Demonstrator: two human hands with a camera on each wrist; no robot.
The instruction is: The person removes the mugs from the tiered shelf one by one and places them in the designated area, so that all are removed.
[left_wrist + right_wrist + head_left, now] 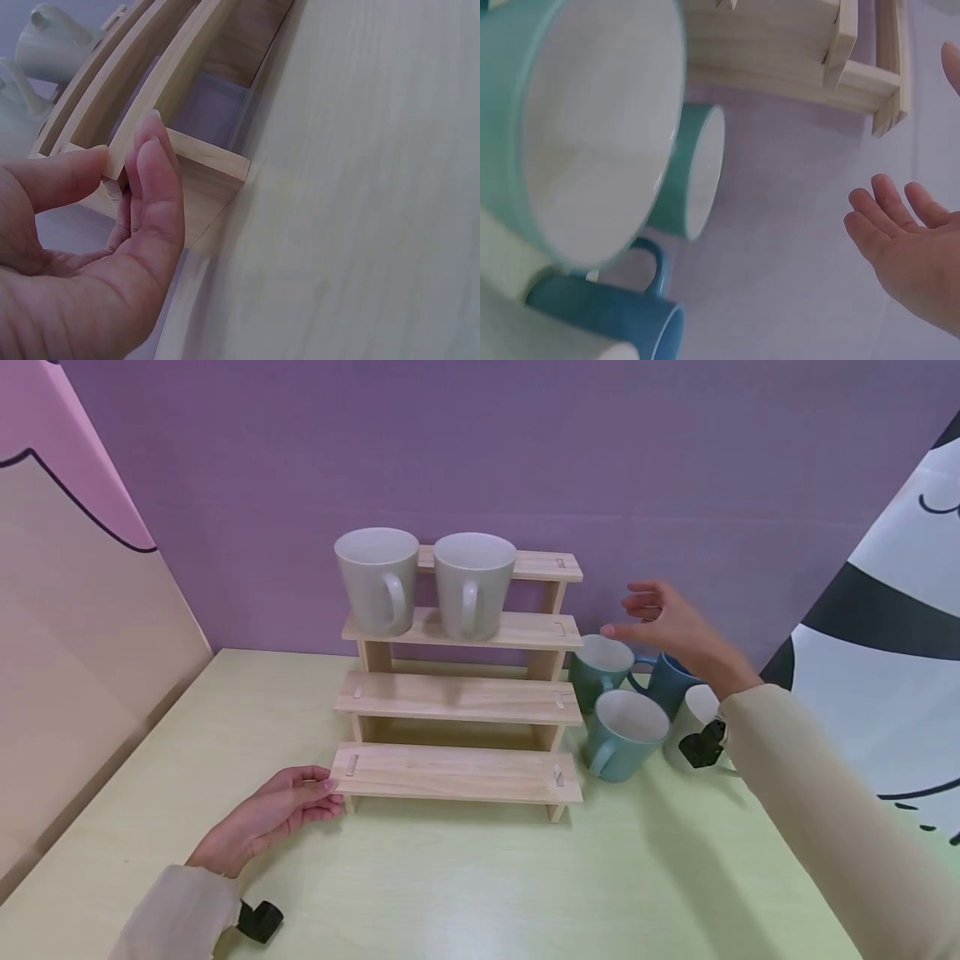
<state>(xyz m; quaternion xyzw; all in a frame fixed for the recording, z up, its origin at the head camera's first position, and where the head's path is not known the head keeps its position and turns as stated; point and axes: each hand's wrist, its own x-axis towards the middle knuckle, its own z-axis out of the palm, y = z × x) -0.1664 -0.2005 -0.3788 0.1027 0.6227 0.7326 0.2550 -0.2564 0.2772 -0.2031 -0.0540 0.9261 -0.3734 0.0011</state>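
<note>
A stepped wooden shelf rack [457,697] stands in the middle of the table. My left hand [273,817] pinches the left end of its lowest board between thumb and fingers, as the left wrist view shows closely. Two white mugs, a left one [375,585] and a right one [474,589], stand upright on the second board from the top. My right hand [678,631] is raised over the mugs right of the rack, holding nothing, fingers apart. Below it are a green mug [583,681], a light teal mug [618,752], a blue mug [667,689] and a white mug [686,727].
A purple backdrop [675,460] rises behind the rack. Printed panels flank it, a beige and pink one [82,635] at left and a black and white one [877,668] at right. The pale table [465,885] extends in front of the rack.
</note>
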